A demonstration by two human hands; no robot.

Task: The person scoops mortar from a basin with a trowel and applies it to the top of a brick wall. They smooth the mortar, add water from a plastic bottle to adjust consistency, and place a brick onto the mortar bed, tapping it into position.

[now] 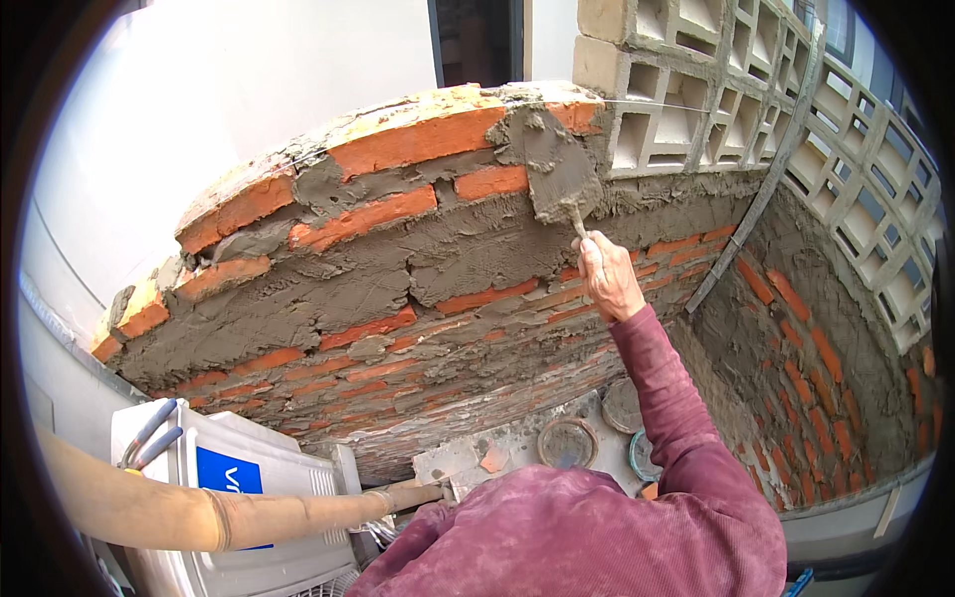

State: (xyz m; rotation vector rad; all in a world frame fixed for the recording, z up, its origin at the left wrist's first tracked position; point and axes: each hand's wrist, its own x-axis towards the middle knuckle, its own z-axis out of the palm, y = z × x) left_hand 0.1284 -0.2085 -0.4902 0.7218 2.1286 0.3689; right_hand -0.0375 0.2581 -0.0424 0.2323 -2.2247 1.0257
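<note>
My right hand (609, 279) reaches up to the wall, its fingers closed around the handle of a trowel. The mortar-smeared trowel blade (563, 177) lies against the upper part of the brick wall (418, 139), just left of the openwork blocks. Grey wet mortar (363, 274) covers a broad band of the wall below the top courses, with orange bricks showing through in strips. A thin string runs along the wall's top edge. My left hand is out of sight; only maroon clothing shows low in the picture.
A bamboo pole (149, 493) crosses at lower left, before a white boxy unit (298, 478) with blue-handled tool grips (154, 438) on top. Round containers (568, 443) stand below the wall. Openwork blocks (676, 90) and a slanting strip (758, 184) are at right.
</note>
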